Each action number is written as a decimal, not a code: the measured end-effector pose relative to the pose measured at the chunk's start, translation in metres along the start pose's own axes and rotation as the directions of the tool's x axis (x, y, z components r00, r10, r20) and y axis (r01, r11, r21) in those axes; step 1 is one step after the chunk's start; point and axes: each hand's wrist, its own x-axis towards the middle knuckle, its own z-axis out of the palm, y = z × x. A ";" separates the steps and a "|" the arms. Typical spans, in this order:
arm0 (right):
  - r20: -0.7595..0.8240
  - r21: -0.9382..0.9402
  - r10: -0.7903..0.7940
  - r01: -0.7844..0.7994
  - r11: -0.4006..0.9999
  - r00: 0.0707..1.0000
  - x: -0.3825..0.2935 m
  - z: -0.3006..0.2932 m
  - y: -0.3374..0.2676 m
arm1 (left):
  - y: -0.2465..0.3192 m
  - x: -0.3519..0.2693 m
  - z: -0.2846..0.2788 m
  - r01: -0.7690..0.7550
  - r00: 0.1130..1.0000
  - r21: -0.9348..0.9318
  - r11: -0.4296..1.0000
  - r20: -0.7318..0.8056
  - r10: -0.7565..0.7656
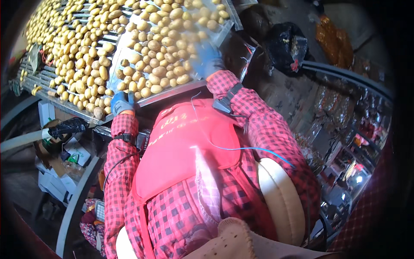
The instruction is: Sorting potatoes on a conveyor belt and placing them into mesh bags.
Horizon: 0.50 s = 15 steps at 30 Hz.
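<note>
Many yellow potatoes [155,45] lie spread over a metal sorting table, whose front rim [174,93] runs before my body. My left hand [122,102], in a blue-grey glove, rests at the rim beside the nearest potatoes; its fingertips are partly hidden, so its hold is unclear. My right hand [208,60], gloved in blue and blurred, is over the right side of the metal tray beside the potatoes; whether it holds one cannot be told. More potatoes [81,64] lie on the slatted bars to the left.
A black plastic bag [286,47] hangs at the right near a curved metal rail [349,76]. White boxes [53,184] are below left. A pole [24,140] wrapped at its end in black plastic reaches toward the table. A person in patterned clothing [92,226] is at the lower left.
</note>
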 end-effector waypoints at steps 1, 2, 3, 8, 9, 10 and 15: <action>0.006 -0.080 -0.072 0.072 0.994 0.997 0.014 -0.001 -0.027 | -0.002 -0.004 -0.002 0.037 0.999 -0.009 0.999 -0.006 -0.037; 0.006 -0.171 -0.127 0.126 0.977 0.992 0.026 -0.014 -0.056 | 0.001 -0.003 -0.003 0.055 0.998 -0.004 0.998 0.028 -0.055; 0.501 -0.208 -0.031 0.155 0.966 0.865 0.052 -0.045 -0.101 | 0.001 -0.006 -0.005 0.094 0.994 0.005 0.996 0.061 -0.094; 0.418 -0.312 -0.299 0.445 0.839 0.858 0.059 0.003 -0.119 | 0.019 -0.001 -0.022 0.137 0.983 -0.003 0.991 0.124 -0.136; 0.414 -0.279 -0.338 0.471 0.837 0.845 0.064 0.005 -0.118 | 0.019 -0.002 -0.023 0.148 0.982 -0.011 0.989 0.121 -0.146; 0.377 -0.238 -0.409 0.514 0.824 0.831 0.069 0.003 -0.115 | 0.019 -0.002 -0.023 0.157 0.981 -0.016 0.988 0.121 -0.154; 0.589 -0.138 -0.198 0.339 0.931 0.783 0.109 -0.043 -0.093 | 0.013 -0.005 -0.024 0.178 0.979 -0.049 0.983 0.109 -0.171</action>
